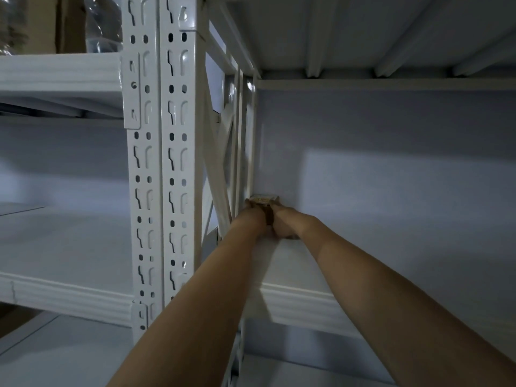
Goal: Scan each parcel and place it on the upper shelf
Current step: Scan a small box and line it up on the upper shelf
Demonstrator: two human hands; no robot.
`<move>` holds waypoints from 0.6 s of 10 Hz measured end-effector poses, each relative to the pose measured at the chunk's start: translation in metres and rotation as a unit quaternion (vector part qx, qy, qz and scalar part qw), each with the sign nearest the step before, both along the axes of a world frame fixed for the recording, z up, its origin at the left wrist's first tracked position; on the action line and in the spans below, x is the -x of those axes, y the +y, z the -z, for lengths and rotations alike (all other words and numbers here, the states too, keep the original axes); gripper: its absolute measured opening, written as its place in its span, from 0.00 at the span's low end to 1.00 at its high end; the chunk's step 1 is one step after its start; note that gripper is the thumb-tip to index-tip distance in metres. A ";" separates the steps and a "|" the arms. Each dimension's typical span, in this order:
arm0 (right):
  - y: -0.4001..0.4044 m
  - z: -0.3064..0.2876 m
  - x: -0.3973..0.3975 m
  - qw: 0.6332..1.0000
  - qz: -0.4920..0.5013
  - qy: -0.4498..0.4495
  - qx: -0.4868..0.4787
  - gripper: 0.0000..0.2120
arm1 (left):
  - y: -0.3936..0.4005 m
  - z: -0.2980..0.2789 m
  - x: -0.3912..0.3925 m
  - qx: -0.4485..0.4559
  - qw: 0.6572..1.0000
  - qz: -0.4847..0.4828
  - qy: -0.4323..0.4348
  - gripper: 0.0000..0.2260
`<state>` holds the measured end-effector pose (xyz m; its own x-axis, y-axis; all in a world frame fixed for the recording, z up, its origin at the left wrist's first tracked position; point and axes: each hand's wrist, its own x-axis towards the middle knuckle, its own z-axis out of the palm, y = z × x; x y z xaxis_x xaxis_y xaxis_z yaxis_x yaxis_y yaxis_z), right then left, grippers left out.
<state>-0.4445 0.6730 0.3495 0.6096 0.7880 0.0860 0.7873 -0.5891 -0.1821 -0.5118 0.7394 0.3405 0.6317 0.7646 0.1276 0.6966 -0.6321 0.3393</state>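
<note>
At the far left rear corner of the shelf [293, 263], a small brown parcel [264, 203] is sitting against the back wall [391, 163], just beside the rack's diagonal side bracing [220, 174]. Its pale upper face is catching the light; most of its body is lying hidden behind the hands. The left hand [252, 219] is reaching in along the left side of the parcel and touching it, while the right hand [284, 223] is meeting it from the right; both are closing around the parcel, though how the individual fingers are lying cannot be told at this distance and in this dim light. Both bare forearms are extending from the lower edge of the view and converging on the corner. A perforated white upright [162, 163] is standing to the left of the arms, with a neighbouring bay [61, 241] opening beyond it. Overhead, the ribbed underside of the next shelf level [363, 32] is spanning the view. Clear plastic wrapping [103, 23] and a brown carton [69, 23] are resting on the level at the upper left.
</note>
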 end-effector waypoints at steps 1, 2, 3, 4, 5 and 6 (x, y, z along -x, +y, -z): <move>-0.016 -0.002 0.000 0.996 -0.020 0.042 -0.078 0.39 | -0.009 -0.002 -0.001 -0.001 1.000 0.000 -0.004 0.37; -0.037 -0.013 0.004 0.994 0.008 0.063 -0.094 0.35 | -0.021 -0.002 0.000 -0.037 0.998 0.042 -0.013 0.34; -0.065 -0.018 0.001 0.995 0.028 0.038 -0.089 0.27 | -0.036 -0.008 0.002 -0.046 0.995 0.093 0.013 0.28; -0.103 -0.016 -0.006 0.995 0.047 0.016 -0.092 0.25 | -0.056 -0.012 -0.004 -0.060 0.987 0.149 -0.025 0.23; -0.148 -0.011 -0.011 0.989 0.091 -0.001 -0.118 0.26 | -0.091 -0.008 -0.010 -0.049 0.974 0.211 -0.059 0.21; -0.200 -0.009 -0.016 0.984 0.122 -0.020 -0.125 0.26 | -0.128 -0.004 -0.022 -0.042 0.964 0.256 -0.061 0.21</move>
<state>-0.4281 0.4733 0.3580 0.7700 0.5696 0.2875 0.6377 -0.7021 -0.3169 -0.4899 0.6114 0.3442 0.8996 0.3409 0.2730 0.2447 -0.9111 0.3316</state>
